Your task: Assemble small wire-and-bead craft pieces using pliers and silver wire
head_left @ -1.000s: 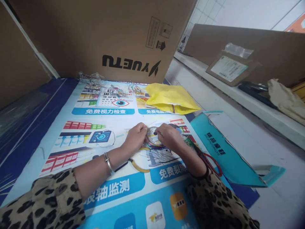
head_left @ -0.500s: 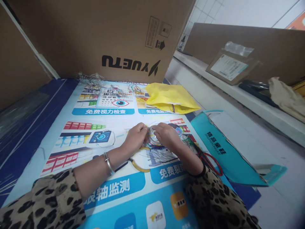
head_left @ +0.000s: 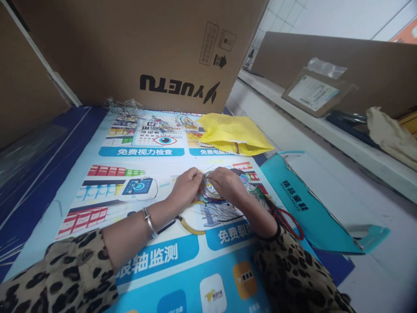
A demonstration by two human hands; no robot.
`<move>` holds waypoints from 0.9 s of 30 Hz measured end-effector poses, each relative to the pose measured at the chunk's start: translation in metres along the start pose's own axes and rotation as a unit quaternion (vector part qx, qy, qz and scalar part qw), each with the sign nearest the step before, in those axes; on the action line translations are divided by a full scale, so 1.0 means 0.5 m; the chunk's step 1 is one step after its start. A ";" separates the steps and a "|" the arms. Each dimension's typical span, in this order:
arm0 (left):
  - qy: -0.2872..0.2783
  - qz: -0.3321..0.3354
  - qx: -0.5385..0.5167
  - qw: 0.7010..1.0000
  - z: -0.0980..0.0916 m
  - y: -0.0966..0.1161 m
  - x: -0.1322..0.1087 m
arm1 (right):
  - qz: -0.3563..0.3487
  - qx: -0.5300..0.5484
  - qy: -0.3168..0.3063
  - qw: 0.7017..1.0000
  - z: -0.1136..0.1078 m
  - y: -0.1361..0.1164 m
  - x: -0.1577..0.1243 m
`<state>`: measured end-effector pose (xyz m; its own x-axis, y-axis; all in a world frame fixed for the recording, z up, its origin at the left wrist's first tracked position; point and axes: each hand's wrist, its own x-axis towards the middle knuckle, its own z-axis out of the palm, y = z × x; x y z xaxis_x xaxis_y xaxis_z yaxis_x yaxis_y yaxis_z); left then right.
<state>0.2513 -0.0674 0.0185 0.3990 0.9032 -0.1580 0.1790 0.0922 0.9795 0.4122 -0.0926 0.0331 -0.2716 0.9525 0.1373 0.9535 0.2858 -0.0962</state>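
- We see the left hand [head_left: 186, 188] and the right hand [head_left: 225, 184] meeting fingertip to fingertip over the middle of the large blue-and-white printed poster [head_left: 153, 256], which covers the work surface.
- Both hands are curled, not spread. Thumb and fingers of each pinch the small round silvery ring [head_left: 208, 179], the left hand on its left edge and the right hand on its right.
- The ring sits between the two hands, just above the poster. Most of it is hidden by the fingers, so we cannot tell its make more closely.
- A bundle of thin coloured wires [head_left: 213, 202] lies on the poster just under and nearer than the hands.
- A pair of yellow-handled pliers [head_left: 190, 227] lies near the left wrist, partly under the forearm.
- The left wrist wears a silver metal bangle [head_left: 149, 222], and both arms are in leopard-print sleeves [head_left: 65, 274].
- Thin red loops [head_left: 291, 221] lie beside the right wrist.
- Farther off, a crumpled yellow plastic bag [head_left: 233, 134] rests on the poster's far right part.
- A flat teal carrier bag [head_left: 304, 206] lies to the right.
- A big brown cardboard box [head_left: 146, 48] stands at the far edge.
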 end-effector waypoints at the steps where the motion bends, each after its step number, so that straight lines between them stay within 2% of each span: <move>1: 0.000 -0.001 -0.001 1.000 0.000 0.000 0.000 | -0.002 -0.002 -0.001 1.000 0.000 0.000 0.001; 9: -0.001 0.005 0.004 1.000 -0.001 0.002 0.000 | -0.036 -0.086 -0.035 0.995 -0.004 -0.011 0.009; 19: 0.003 0.005 0.007 1.000 0.000 0.001 0.002 | -0.078 -0.121 -0.020 0.989 0.001 -0.008 0.007; 24: -0.010 0.005 -0.013 1.000 0.000 -0.002 0.001 | -0.066 -0.076 0.026 0.995 0.014 -0.010 0.007; 27: -0.028 0.011 -0.043 0.999 0.000 -0.002 -0.001 | 0.006 0.066 0.098 0.993 0.007 -0.004 0.004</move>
<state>0.2511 -0.0679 0.0175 0.4520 0.8808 -0.1410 0.0935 0.1104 0.9895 0.4094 -0.0907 0.0299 -0.2179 0.9206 0.3242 0.9274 0.2987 -0.2250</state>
